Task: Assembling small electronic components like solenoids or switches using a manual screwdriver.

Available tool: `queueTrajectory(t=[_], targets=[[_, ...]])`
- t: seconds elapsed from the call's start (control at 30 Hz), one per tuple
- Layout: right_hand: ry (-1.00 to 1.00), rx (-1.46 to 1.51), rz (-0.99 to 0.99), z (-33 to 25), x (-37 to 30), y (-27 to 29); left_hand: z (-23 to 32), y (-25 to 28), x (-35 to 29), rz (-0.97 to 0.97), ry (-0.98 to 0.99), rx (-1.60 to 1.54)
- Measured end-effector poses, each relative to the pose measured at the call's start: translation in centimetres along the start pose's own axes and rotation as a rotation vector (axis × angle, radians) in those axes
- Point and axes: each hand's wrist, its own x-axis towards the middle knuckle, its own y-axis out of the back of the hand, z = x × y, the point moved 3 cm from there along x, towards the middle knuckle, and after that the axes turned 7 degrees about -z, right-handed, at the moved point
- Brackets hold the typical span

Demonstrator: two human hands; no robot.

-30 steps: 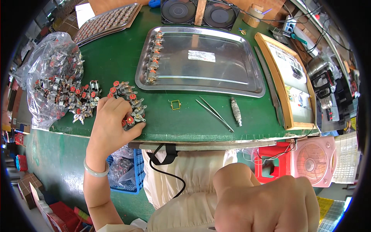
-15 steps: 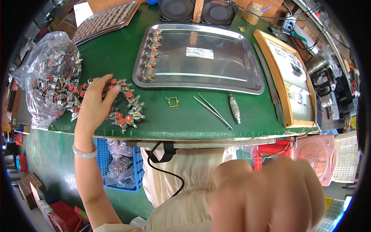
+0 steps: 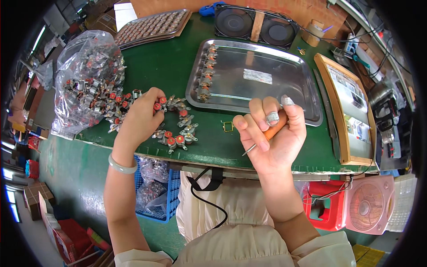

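The small metal parts with red caps lie in a curved loose group, a little left of the middle of my view, on the green bench. The left hand is above the left side of this group, with the thumb and fingertips close together at one red cap; from my distance I cannot tell if it grasps this part or only touches it.

Right of the centre, I see the right hand turned palm up, with its fingers curled around the tool with orange handle, whose thin metal shaft points to the lower left. Between the two hands lies a small yellow square frame.

Behind the right hand stands the metal tray, with a row of similar parts along its left side. In the upper left I find a clear plastic bag full of parts, and right of it, a second tray with many small pieces in rows.
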Motion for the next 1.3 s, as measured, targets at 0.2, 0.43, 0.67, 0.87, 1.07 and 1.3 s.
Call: queueTrajectory(t=[0.2, 0.43, 0.67, 0.87, 1.07, 1.3], targets=[[-0.161, -1.003, 0.107, 0.6, 0.9, -1.2, 2.9, 0.8, -2.6, 0.377, -0.271, 0.135], [0.129, -1.873, -0.588, 4.0, 5.1, -3.4, 4.7, 1.5, -3.7, 0.505, -0.56, 0.18], [0.054, -2.014, -0.65, 5.1, 6.6, -4.6, 4.2, 1.3, -3.7, 0.591, -0.47, 0.073], [0.192, -1.971, -0.431, 5.2, 6.3, -4.1, 3.5, 1.2, -3.7, 0.723, -0.225, 0.026], [0.1, -1.871, -0.428, 2.0, 3.5, -3.6, -0.2, 0.7, -5.6, 0.798, 0.046, -0.585], [-0.151, -1.966, -0.437, -0.6, -2.7, -0.5, -1.2, -0.1, -7.9, 0.71, 0.173, 0.474]])
